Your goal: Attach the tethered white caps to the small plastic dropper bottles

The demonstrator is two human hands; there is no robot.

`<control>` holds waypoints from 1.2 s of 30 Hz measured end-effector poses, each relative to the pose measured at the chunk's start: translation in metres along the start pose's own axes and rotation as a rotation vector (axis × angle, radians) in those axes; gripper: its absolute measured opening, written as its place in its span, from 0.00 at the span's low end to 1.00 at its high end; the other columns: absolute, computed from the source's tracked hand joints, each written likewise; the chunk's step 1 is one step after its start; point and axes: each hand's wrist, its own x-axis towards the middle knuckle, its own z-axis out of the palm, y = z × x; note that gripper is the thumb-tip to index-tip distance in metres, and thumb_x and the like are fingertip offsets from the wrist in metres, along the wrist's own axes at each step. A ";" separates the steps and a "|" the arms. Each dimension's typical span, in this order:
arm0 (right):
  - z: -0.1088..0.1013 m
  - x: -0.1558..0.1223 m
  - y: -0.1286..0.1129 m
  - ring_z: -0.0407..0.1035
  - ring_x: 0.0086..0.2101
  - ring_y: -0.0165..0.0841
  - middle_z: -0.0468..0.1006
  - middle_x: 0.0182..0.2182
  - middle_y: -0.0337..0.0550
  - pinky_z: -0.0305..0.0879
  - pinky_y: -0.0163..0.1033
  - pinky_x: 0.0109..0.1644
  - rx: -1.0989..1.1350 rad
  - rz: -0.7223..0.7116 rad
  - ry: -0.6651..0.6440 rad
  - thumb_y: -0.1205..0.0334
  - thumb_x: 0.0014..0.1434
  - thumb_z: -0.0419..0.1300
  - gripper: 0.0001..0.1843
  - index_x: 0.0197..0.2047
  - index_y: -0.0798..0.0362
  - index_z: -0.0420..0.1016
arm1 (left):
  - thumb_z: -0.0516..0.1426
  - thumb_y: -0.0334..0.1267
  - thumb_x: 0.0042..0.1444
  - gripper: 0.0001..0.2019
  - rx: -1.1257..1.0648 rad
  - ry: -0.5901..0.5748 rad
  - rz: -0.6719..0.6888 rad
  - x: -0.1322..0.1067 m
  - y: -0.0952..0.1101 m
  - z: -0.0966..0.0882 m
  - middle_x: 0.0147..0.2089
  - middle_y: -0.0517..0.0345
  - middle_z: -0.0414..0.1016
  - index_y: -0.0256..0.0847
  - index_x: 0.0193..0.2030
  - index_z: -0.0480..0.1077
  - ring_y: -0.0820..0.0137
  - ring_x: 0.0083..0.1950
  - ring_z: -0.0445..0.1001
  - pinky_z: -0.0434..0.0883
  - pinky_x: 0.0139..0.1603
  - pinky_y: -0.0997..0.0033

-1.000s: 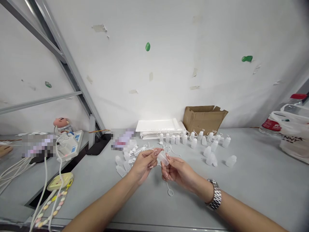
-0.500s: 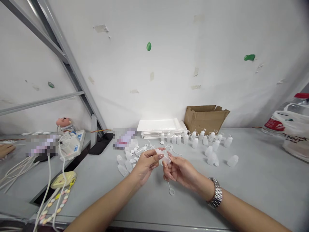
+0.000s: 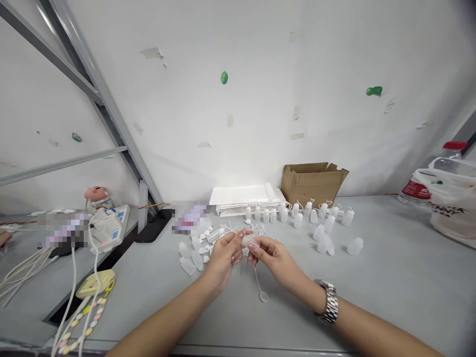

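Observation:
Between my hands is a small translucent plastic bottle (image 3: 251, 242), partly covered by fingers. My right hand (image 3: 273, 255) wraps its fingers round the bottle's right side. My left hand (image 3: 226, 253) pinches at the bottle's left end, where fingertips hide whatever part they grip. Below my right fingers a white strap with a ring (image 3: 263, 296) lies on the table. Left of my hands are loose bottles (image 3: 188, 266) and small white caps. Behind them, several capped bottles (image 3: 284, 214) stand in a row, and a few uncapped ones (image 3: 325, 245) sit to the right.
A cardboard box (image 3: 314, 183) and a stack of white sheets (image 3: 247, 198) stand against the wall. At the right is a plastic bag (image 3: 451, 213) beside a red-labelled bottle (image 3: 414, 191). Cables, a power strip (image 3: 107, 230) and a yellow device (image 3: 95, 283) lie to the left.
My right fingers have shifted round the bottle, and it lies more level between my hands. The whole view has moved slightly. The standing bottles keep their places.

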 end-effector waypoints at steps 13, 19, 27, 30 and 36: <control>0.000 -0.003 -0.001 0.62 0.24 0.28 0.68 0.21 0.37 0.60 0.35 0.31 -0.005 -0.049 0.031 0.49 0.54 0.56 0.16 0.28 0.54 0.71 | 0.59 0.41 0.49 0.20 -0.216 -0.125 -0.074 -0.003 -0.004 0.001 0.15 0.73 0.42 0.38 0.49 0.69 0.81 0.18 0.40 0.46 0.20 0.78; -0.001 -0.001 0.002 0.62 0.23 0.27 0.70 0.21 0.38 0.59 0.35 0.31 0.185 0.009 -0.066 0.48 0.53 0.56 0.18 0.25 0.56 0.69 | 0.59 0.42 0.49 0.21 -0.191 -0.138 -0.082 -0.006 0.001 0.000 0.15 0.73 0.42 0.38 0.50 0.68 0.82 0.18 0.41 0.48 0.21 0.78; 0.003 -0.004 -0.002 0.62 0.22 0.26 0.71 0.20 0.39 0.57 0.34 0.30 0.344 0.078 -0.094 0.46 0.53 0.56 0.20 0.25 0.56 0.68 | 0.58 0.46 0.48 0.19 -0.123 -0.092 -0.064 -0.004 0.006 -0.002 0.14 0.72 0.43 0.36 0.44 0.72 0.82 0.18 0.41 0.48 0.20 0.78; 0.003 -0.006 -0.003 0.62 0.22 0.27 0.71 0.20 0.39 0.57 0.34 0.29 0.317 0.063 -0.053 0.46 0.53 0.56 0.19 0.25 0.56 0.68 | 0.59 0.46 0.47 0.19 -0.098 -0.090 -0.065 -0.003 0.003 -0.001 0.15 0.72 0.45 0.37 0.43 0.72 0.82 0.18 0.42 0.47 0.20 0.77; 0.004 -0.007 -0.002 0.61 0.22 0.26 0.71 0.19 0.39 0.57 0.34 0.29 0.308 0.056 -0.040 0.46 0.52 0.57 0.19 0.24 0.56 0.68 | 0.61 0.43 0.45 0.18 -0.163 -0.104 -0.103 -0.002 -0.003 -0.002 0.15 0.72 0.46 0.38 0.43 0.72 0.82 0.18 0.42 0.48 0.20 0.78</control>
